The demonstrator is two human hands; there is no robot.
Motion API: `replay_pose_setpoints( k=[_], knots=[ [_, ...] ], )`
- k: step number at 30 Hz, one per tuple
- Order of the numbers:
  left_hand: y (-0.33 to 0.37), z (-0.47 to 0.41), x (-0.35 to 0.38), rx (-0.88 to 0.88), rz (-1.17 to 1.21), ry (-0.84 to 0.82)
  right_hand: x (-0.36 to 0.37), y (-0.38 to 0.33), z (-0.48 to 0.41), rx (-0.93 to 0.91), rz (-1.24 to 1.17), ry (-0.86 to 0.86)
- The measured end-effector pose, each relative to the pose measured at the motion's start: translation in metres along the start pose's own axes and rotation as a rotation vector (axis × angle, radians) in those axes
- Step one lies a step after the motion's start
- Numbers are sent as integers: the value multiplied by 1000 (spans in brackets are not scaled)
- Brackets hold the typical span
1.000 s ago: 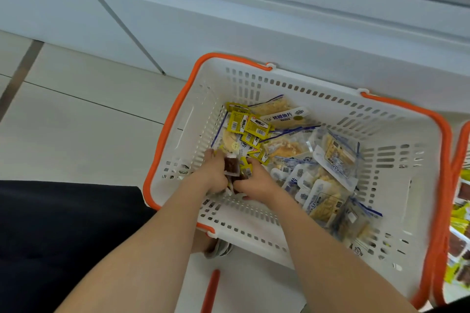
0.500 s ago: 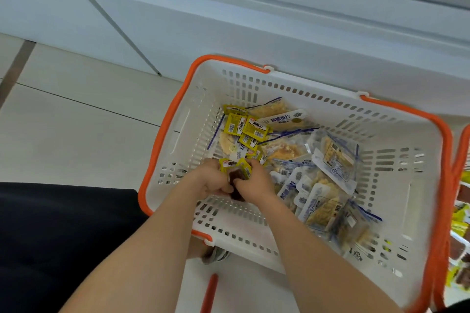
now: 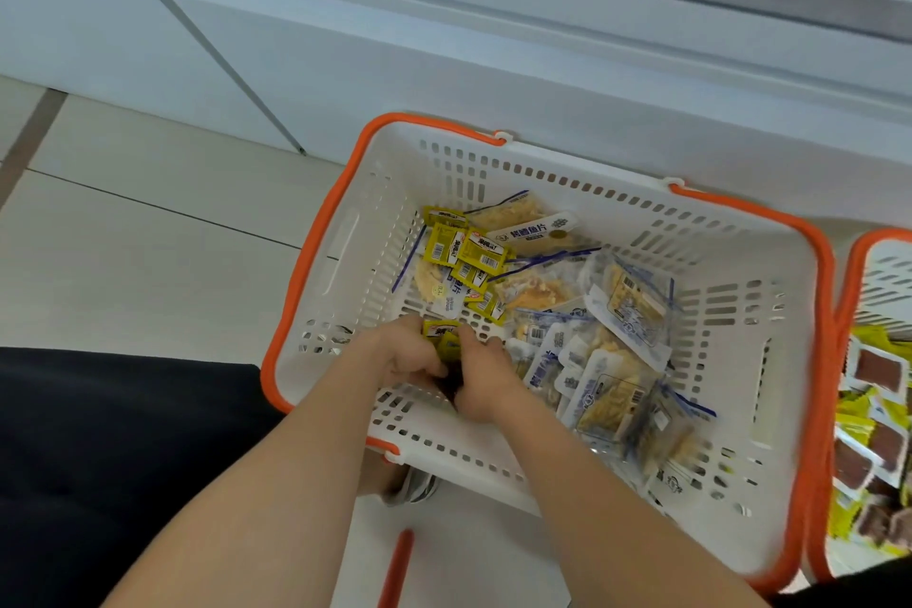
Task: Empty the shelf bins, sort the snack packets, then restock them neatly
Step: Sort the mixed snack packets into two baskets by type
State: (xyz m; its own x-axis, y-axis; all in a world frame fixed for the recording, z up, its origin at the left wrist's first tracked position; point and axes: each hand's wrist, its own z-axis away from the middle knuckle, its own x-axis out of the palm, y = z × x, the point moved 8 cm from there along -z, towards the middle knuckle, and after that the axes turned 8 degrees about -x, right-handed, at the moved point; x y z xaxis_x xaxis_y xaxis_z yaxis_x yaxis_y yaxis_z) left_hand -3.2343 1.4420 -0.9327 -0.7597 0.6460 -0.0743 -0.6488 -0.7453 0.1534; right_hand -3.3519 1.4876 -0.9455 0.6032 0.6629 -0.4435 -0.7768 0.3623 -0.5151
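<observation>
The white basket on the floor holds the mixed snack packets, so the sorting happens inside it. The left hand and right hand meet near its left corner, fingers curled tight on a few yellow sachets, probably to gather one kind together.

Pale floor tiles spread out on the left, with a dark strip cutting across their edge. A white shelf base runs along the top. Black clothing fills the lower left, and a shoe peeks out just above an orange strip.
</observation>
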Motion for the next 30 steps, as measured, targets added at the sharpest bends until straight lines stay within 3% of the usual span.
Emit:
replay_pose_setpoints(
  k=[7,12,15,21,26,30],
  knots=[
    [7,14,19,23,-108,-178,-16,6,3,-76,-179,19],
    [13,21,13,141,-447,-15,-15,4,10,-125,-105,21],
    [17,28,11,183,-366,16,-20,4,14,-162,-79,33],
    [57,71,-5,288,-155,0,-83,-8,44,-332,-575,212],
    [95,115,27,432,34,-222,-134,-2,87,-271,-790,104],
    [135,161,72,634,-38,-141,-174,15,144,-359,-983,137]
  ],
)
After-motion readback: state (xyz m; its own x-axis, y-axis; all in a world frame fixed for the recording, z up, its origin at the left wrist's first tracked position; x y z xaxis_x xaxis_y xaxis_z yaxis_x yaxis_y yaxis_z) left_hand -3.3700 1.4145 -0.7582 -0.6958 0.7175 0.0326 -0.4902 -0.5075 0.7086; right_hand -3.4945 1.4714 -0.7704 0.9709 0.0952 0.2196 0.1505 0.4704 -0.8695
